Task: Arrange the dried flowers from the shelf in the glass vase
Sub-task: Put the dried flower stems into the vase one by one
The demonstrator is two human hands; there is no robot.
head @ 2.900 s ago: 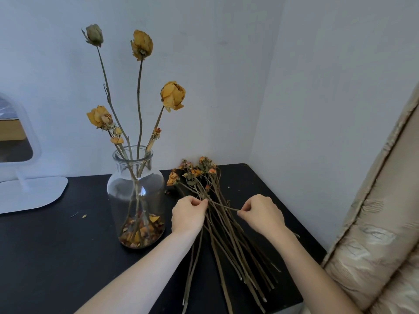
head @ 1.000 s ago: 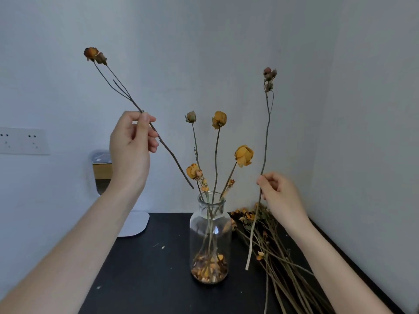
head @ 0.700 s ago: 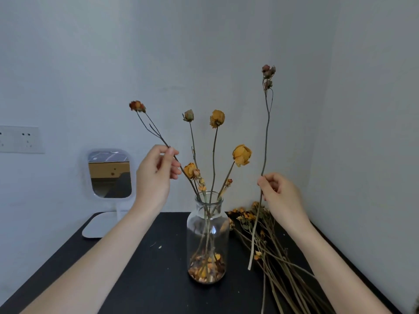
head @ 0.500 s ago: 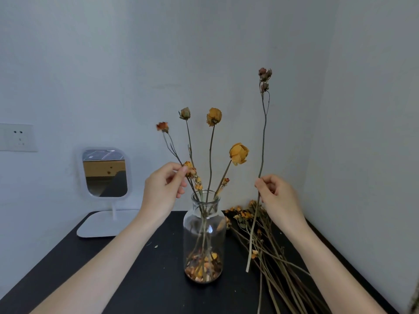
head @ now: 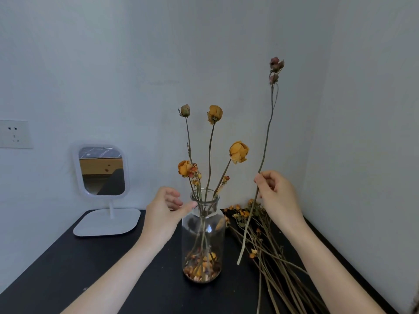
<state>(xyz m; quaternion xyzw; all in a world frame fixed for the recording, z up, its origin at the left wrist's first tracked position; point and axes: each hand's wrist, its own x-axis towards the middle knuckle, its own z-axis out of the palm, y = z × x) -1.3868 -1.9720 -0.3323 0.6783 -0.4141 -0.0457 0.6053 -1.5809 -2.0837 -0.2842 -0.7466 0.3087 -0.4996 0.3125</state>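
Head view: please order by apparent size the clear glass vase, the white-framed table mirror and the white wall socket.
1. White-framed table mirror with its base
2. Clear glass vase, close to it; the vase stands nearer the camera, so this order is unsure
3. White wall socket, cut by the frame edge

clear glass vase [head: 203,234] upright holding yellow dried roses [head: 238,151]; loose stems [head: 275,257] lie beside it.

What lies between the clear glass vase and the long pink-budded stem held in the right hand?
Head view: only bare black tabletop. The glass vase and the held stem stand apart; the loose stem pile lies behind.
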